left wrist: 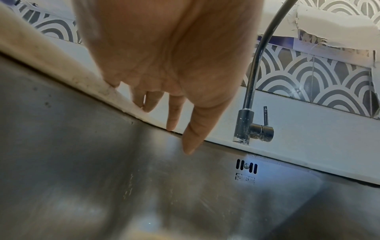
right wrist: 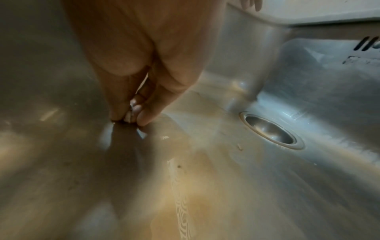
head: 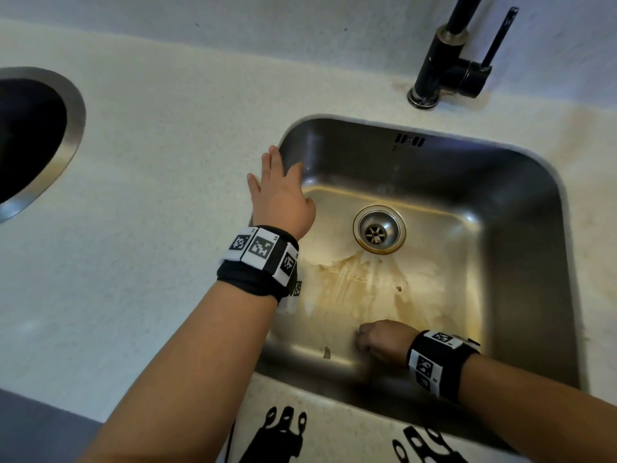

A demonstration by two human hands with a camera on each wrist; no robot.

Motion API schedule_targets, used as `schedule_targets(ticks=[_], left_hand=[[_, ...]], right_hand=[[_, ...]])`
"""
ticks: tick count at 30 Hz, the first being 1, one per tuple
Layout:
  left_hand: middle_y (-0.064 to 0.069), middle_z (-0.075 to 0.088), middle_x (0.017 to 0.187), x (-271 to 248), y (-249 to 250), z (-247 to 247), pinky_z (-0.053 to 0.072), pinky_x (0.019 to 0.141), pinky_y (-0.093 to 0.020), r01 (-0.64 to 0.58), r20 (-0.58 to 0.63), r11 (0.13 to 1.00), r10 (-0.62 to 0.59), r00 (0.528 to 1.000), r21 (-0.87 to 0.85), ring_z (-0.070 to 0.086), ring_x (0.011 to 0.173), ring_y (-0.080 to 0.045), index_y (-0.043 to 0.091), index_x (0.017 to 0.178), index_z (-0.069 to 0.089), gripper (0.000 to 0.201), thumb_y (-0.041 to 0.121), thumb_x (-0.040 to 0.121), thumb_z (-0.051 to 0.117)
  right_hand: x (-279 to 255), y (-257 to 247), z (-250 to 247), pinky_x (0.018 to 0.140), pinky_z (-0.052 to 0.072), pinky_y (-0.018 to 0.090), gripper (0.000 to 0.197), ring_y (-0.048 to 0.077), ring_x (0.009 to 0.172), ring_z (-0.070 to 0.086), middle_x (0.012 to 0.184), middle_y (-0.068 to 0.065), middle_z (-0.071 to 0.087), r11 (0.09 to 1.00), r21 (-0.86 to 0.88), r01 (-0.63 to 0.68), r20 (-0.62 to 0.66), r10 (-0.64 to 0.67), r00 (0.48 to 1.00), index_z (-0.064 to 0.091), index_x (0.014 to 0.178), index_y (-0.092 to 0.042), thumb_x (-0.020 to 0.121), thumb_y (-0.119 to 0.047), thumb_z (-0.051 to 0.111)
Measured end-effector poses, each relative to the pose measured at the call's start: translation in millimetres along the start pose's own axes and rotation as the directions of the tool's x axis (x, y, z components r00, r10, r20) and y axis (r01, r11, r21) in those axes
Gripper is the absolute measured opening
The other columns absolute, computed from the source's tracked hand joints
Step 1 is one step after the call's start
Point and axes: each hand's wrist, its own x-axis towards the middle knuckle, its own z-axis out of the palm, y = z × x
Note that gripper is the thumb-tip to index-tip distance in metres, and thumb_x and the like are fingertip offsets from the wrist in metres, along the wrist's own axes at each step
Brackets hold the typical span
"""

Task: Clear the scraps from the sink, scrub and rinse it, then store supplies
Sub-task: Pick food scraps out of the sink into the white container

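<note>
**Hands at a stained steel sink**

Pale speckled countertop [head: 160, 202] surrounds a stainless steel sink [head: 521, 208], with a patterned tile backsplash [left wrist: 320, 76] showing behind it in the left wrist view. A black faucet [head: 447, 58] stands on the counter at the far edge of the basin, its lever pointing upward. At the far left of the counter sits a round metal-rimmed opening [head: 71, 128], dark inside.

The sink floor is streaked with a yellowish-brown residue [head: 364, 295] that spreads from the round drain [head: 379, 229] toward the near wall. A small pale scrap [head: 326, 352] lies on the floor near the front left corner, and a tinier fleck [head: 398, 289] sits in the stained patch. Overflow slots [head: 410, 140] are cut into the far wall.

The left hand [head: 280, 192] lies flat with fingers straight and spread, resting on the sink's left rim, holding nothing; the thumb hangs over the basin. The right hand [head: 380, 342] is down inside the basin near the front wall, its fingertips [right wrist: 144, 116] bunched together and touching the steel floor. They seem to pinch something small and pale, though the right wrist view is too blurred to say what it is. Both wrists carry black bands with square printed markers.
</note>
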Motion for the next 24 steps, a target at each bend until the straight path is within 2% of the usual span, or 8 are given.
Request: schedule_targets(ticks=[5, 9, 12, 14, 16, 19, 24], left_hand=[[-0.015, 0.000, 0.159, 0, 0, 0, 0.002, 0.117, -0.051, -0.005, 0.000, 1.000, 0.005, 1.000, -0.011, -0.002, 0.148, -0.029, 0.021, 0.140, 0.037, 0.057, 0.021, 0.086, 0.054], [-0.015, 0.000, 0.159, 1, -1, 0, 0.002, 0.117, -0.051, -0.008, -0.005, 1.000, 0.008, 1.000, -0.011, -0.001, 0.148, -0.028, 0.019, 0.140, 0.037, 0.056, 0.021, 0.087, 0.055], [-0.015, 0.000, 0.159, 0, -2, 1, 0.002, 0.117, -0.051, -0.012, -0.010, 1.000, 0.011, 1.000, -0.008, -0.001, 0.148, -0.029, 0.019, 0.140, 0.037, 0.056, 0.021, 0.087, 0.055], [-0.015, 0.000, 0.159, 0, -2, 1, 0.002, 0.117, -0.051, -0.012, -0.008, 1.000, 0.012, 1.000, -0.008, -0.002, 0.148, -0.029, 0.019, 0.141, 0.037, 0.057, 0.021, 0.087, 0.055], [-0.015, 0.000, 0.159, 0, -2, 1, 0.002, 0.117, -0.051, -0.014, -0.008, 1.000, 0.014, 1.000, -0.003, -0.002, 0.148, -0.029, 0.019, 0.141, 0.037, 0.057, 0.022, 0.087, 0.055], [-0.015, 0.000, 0.159, 0, -2, 1, 0.001, 0.117, -0.051, -0.016, -0.007, 1.000, 0.016, 1.000, -0.004, -0.002, 0.148, -0.028, 0.018, 0.141, 0.037, 0.057, 0.022, 0.087, 0.055], [-0.015, 0.001, 0.159, 0, -2, -1, 0.002, 0.117, -0.051, -0.016, -0.007, 1.000, 0.016, 1.000, -0.021, -0.001, 0.148, -0.028, 0.019, 0.140, 0.038, 0.057, 0.021, 0.086, 0.055]], right_hand=[[-2, -5, -5, 0.092, 0.045, 0.034, 0.027, 0.031, 0.108, 0.057, 0.119, 0.014, 0.058, 0.993, 0.114, 0.017, -0.076, -0.008, 0.997, 0.065, 0.111, -0.006, 0.088, -0.009, 0.050], [14, -34, -7, 0.099, 0.039, 0.034, 0.031, 0.029, 0.119, 0.048, 0.131, 0.014, 0.049, 0.984, 0.172, 0.045, -0.114, -0.026, 0.993, 0.060, 0.121, -0.007, 0.094, -0.006, 0.045], [28, -50, -6, 0.101, 0.035, 0.032, 0.035, 0.030, 0.125, 0.044, 0.137, 0.015, 0.045, 0.986, 0.153, 0.073, -0.070, -0.063, 0.996, 0.056, 0.128, -0.007, 0.096, -0.004, 0.041], [32, -53, -8, 0.101, 0.038, 0.035, 0.033, 0.031, 0.122, 0.046, 0.134, 0.017, 0.048, 0.984, 0.140, 0.112, -0.041, -0.107, 0.993, 0.057, 0.126, -0.006, 0.097, -0.005, 0.042], [34, -51, -8, 0.095, 0.045, 0.042, 0.027, 0.035, 0.111, 0.053, 0.122, 0.017, 0.053, 0.975, 0.148, 0.163, -0.074, -0.153, 0.985, 0.063, 0.116, -0.005, 0.093, -0.009, 0.049], [36, -46, -6, 0.088, 0.048, 0.039, 0.025, 0.035, 0.105, 0.056, 0.117, 0.017, 0.056, 0.974, 0.031, 0.223, -0.124, -0.218, 0.968, 0.065, 0.112, -0.005, 0.090, -0.009, 0.054], [38, -44, -1, 0.080, 0.048, 0.043, 0.023, 0.039, 0.103, 0.055, 0.112, 0.022, 0.056, 0.979, -0.097, 0.178, -0.154, -0.191, 0.969, 0.060, 0.111, 0.000, 0.092, -0.008, 0.052]])
